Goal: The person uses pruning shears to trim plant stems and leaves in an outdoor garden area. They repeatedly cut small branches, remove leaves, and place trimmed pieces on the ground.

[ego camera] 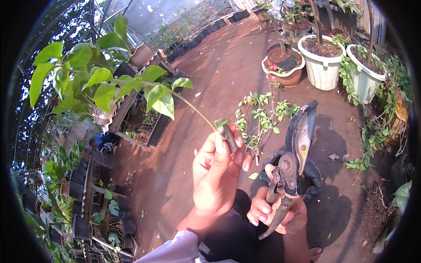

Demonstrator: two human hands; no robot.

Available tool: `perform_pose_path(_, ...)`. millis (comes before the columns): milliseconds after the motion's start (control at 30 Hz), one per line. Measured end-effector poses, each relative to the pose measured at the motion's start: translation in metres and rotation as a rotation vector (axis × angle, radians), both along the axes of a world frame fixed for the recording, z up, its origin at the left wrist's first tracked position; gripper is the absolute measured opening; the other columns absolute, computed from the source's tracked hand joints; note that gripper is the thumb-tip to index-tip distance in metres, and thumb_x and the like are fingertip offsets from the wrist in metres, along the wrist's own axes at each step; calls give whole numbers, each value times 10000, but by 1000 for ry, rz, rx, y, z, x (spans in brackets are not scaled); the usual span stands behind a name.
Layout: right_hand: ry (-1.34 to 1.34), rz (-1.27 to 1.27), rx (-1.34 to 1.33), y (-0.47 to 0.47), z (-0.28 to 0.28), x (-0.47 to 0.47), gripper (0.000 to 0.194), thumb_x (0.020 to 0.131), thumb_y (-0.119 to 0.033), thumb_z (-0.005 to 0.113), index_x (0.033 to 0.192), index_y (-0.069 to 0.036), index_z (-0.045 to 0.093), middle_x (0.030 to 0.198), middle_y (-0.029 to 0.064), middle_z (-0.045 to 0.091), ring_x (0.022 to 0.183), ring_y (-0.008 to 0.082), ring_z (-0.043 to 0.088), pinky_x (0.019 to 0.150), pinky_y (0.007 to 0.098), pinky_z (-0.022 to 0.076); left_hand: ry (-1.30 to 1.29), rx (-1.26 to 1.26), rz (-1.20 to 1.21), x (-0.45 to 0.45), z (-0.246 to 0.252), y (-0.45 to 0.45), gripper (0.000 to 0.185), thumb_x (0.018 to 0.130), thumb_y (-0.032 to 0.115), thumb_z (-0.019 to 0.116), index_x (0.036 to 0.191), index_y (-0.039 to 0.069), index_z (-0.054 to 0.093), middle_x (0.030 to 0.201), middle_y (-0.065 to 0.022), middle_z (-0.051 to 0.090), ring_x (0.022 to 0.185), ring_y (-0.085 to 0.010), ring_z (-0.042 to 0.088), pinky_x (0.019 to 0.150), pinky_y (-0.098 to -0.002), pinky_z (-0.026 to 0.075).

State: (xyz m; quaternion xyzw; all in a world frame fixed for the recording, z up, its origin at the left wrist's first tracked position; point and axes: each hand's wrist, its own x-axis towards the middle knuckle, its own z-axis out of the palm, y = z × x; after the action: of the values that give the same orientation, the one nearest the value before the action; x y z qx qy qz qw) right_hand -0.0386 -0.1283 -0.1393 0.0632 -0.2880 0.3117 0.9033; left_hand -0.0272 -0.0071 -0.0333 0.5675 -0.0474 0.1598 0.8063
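My left hand (215, 167) is raised at the middle and pinches the short woody base of a leafy cutting (194, 109). Its thin stem runs up and to the left, with broad green leaves towards its far end. To the right, my right hand (278, 210) is wrapped round the handles of a pair of pruning shears (291, 167), the blades pointing up. Behind the shears, a black plastic grow bag (311, 179) is partly hidden. A cut branch with small leaves and red flowers (263, 118) lies on the soil beyond my hands.
White pots (324, 70) and a terracotta-coloured pot (286, 77) stand at the upper right. Trailing vines (371, 141) hang at the right side. Racks with black pots (80, 227) line the left. A crouching person (107, 142) is at the far left. Bare soil (164, 194) forms the ground.
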Motion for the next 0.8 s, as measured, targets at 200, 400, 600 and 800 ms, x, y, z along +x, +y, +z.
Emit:
perform_pose_path(200,31,54,-3,-4,2,0,1000,807,-272,766,1530,-196,80,893,53,465,710,148,467,624,305,409,10,15,-41,-2,2,2,416,950,284,574,1260,36,450,981,-23,484,768,-110,435,658,-285,393)
perform_pose_path(400,267,163,-2,-4,5,-5,1115,670,-59,855,1523,-176,147,740,33,447,589,115,446,516,271,359,-37,-27,-139,-6,0,8,373,961,256,570,1222,-5,516,1023,-60,529,771,-123,463,689,-308,424)
perform_pose_path(600,190,181,-145,-2,-2,-10,1132,589,-53,902,1478,-25,201,698,0,399,520,69,393,484,228,337,-2,76,-103,-3,1,0,417,944,297,588,1231,22,464,970,-34,487,751,-107,438,636,-284,395)
perform_pose_path(800,-74,-191,-356,-16,3,1,1179,512,-103,916,1422,21,177,844,39,474,657,66,450,521,205,384,-72,52,-46,-5,-3,9,276,959,101,562,1212,-9,555,998,-89,589,769,-122,506,659,-293,450)
